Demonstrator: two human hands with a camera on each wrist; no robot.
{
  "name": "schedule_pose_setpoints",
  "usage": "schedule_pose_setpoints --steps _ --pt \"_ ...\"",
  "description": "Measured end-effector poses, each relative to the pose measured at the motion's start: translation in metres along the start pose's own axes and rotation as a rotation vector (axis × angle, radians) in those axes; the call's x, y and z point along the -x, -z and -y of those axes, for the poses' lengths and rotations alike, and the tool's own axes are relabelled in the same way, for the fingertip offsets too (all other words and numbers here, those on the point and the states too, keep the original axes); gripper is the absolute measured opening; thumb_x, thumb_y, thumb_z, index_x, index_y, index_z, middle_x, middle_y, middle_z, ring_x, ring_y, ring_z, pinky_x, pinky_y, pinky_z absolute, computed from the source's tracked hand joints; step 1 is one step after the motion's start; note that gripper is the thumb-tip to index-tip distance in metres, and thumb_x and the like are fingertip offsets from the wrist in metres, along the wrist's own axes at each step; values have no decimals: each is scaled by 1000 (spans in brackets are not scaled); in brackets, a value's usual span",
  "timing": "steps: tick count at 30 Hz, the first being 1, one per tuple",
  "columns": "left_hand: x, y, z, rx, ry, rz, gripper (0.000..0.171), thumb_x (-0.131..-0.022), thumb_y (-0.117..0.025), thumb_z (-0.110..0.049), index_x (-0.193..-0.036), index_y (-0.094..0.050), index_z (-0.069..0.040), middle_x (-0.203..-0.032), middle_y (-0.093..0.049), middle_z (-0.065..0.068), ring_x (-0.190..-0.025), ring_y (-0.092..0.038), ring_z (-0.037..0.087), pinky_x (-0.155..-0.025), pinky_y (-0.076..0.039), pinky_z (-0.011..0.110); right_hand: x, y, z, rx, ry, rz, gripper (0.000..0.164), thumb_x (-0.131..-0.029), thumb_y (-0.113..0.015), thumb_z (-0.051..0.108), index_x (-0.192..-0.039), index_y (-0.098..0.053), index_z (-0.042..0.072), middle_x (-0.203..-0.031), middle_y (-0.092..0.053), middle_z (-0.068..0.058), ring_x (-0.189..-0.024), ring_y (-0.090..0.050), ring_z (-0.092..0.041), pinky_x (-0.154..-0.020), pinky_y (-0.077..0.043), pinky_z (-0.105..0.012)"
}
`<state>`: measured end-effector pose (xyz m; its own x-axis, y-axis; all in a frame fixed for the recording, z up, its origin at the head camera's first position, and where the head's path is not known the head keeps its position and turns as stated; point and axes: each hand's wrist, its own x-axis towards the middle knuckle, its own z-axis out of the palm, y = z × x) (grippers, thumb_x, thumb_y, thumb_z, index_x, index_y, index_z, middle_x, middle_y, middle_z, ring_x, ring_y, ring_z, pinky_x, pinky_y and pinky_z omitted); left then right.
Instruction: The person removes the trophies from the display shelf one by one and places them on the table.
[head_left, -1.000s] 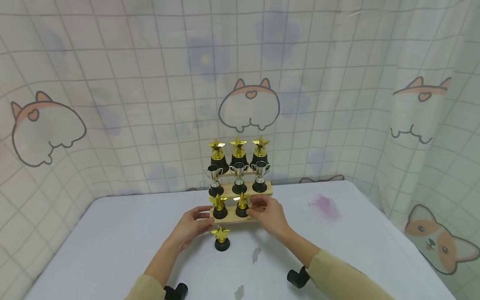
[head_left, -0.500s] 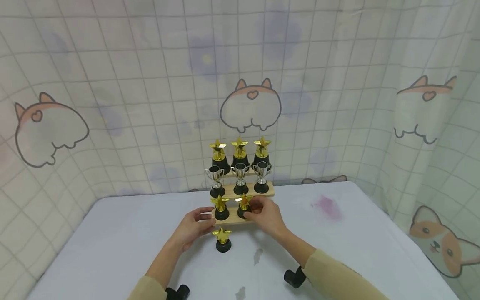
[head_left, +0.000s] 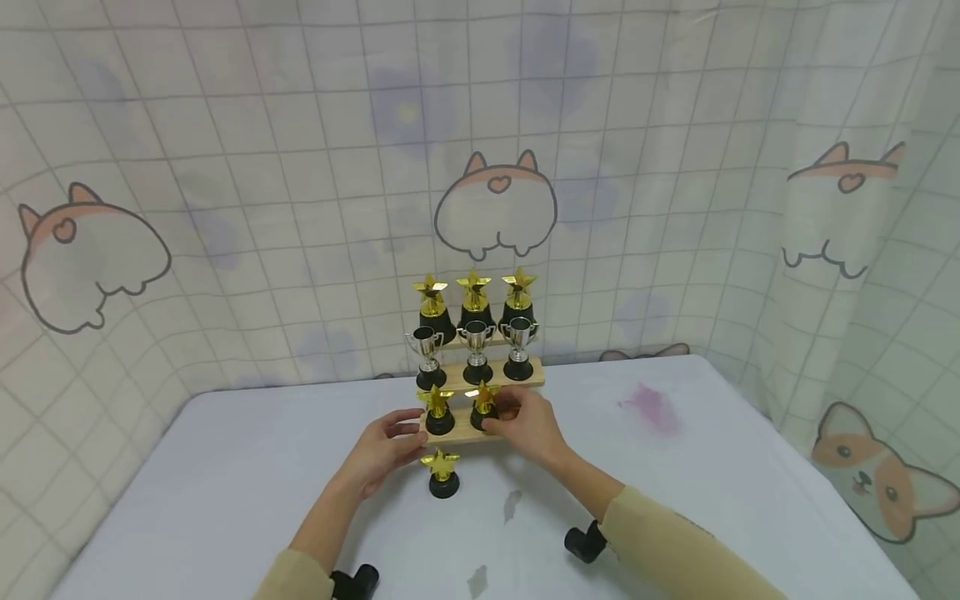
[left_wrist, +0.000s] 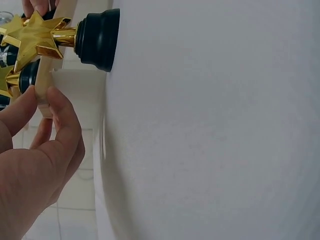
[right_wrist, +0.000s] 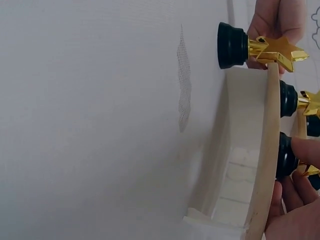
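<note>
The work in hand, as I understand it, is the arranging of small trophies on a three-step wooden stand, and I judge that it is near to its end. In the head view, a little under the middle of the frame, the top shelf [head_left: 453, 344] carries three big star trophies [head_left: 473, 298], and the middle shelf [head_left: 456, 376] carries three silver cups [head_left: 476, 337]; these two rows look complete.

The front shelf [head_left: 461, 427] has only two pieces. One small star trophy [head_left: 439, 417] stands at its left part, and nobody touches it. The second star trophy [head_left: 483, 404] is upright near the middle of this shelf, and the right hand [head_left: 527, 423] pinches it by its black base, with the thumb on the near side; its base seems to touch the wood, so probably only the exact position and the release are left for it.

The left hand [head_left: 381, 454] grips the left end of the front shelf between thumb and fingers, perhaps for steadying it.

What is left, I think, is the loose star trophy [head_left: 443, 479], which stands upright on the white table [head_left: 247, 500], just before the front shelf, at the lower centre of the frame
</note>
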<state>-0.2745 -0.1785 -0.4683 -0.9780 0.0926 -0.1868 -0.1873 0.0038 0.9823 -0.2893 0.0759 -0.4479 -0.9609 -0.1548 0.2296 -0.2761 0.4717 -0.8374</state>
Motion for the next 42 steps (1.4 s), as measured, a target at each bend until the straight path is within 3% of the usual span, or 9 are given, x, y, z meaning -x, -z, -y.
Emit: schedule_pose_setpoints --steps 15,29,42 --pt "-1 -2 1 -12 2 3 49 -96 -69 1 -143 -53 0 -127 -54 22 -102 -66 27 -90 -59 37 -1 2 -2 42 10 0 32 -81 -86 9 -109 -72 0 -102 -71 -8 -84 -62 -17 -75 -57 -32" --pt "-2 -3 -1 -11 3 0 48 -96 -69 1 -142 -53 0 -125 -54 21 -101 -65 25 -91 -59 38 4 9 5 10 -24 6 37 -81 -87 9 -112 -70 -1 -108 -71 -10 -96 -68 -23 -86 -59 -37" --pt "-2 -2 0 -15 -5 -7 48 -97 -68 2 -142 -53 0 -125 -54 21 -102 -64 27 -90 -59 38 13 16 6 -25 -16 24 33 -81 -86 7 -109 -70 1 -107 -71 -9 -98 -69 -24 -86 -60 -34"
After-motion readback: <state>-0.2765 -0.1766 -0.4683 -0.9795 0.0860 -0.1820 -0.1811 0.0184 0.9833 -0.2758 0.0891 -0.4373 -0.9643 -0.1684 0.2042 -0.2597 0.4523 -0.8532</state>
